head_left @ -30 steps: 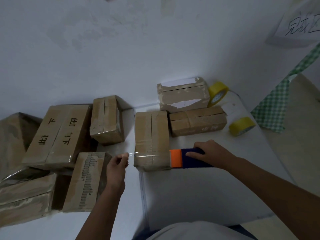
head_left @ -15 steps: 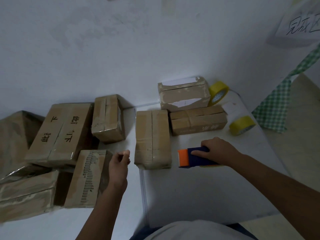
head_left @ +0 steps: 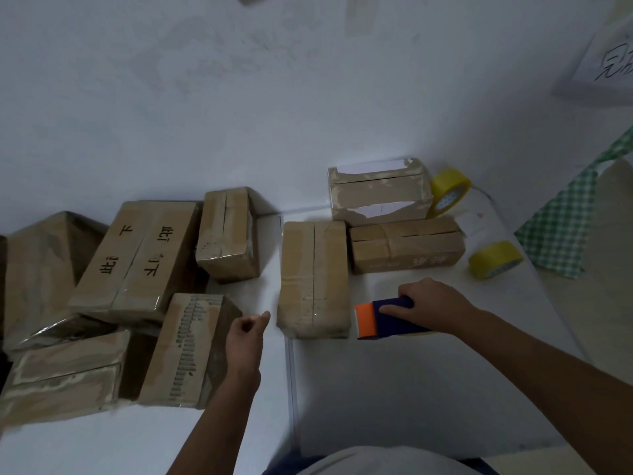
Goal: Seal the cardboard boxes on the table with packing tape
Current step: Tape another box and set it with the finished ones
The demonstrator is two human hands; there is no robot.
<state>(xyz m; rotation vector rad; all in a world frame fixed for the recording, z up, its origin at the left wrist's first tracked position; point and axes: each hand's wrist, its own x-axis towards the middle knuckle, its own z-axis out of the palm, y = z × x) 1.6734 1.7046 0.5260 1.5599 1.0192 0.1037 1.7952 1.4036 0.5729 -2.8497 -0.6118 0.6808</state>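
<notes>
The tape dispenser [head_left: 383,318], dark blue with an orange front, lies in the grip of the right hand [head_left: 431,306]. Just left of this grip lies a long brown cardboard box [head_left: 313,277], flaps closed, on the white table [head_left: 411,389].

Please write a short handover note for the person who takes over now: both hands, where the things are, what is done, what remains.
Right hand grips the tape dispenser on the table, right of the near box.
Left hand is loosely curled, holds nothing, left of that box.
Done: clear tape seems to cross the near box's front end.
Left: check the two boxes behind. Two spare yellow rolls at the right.
</notes>
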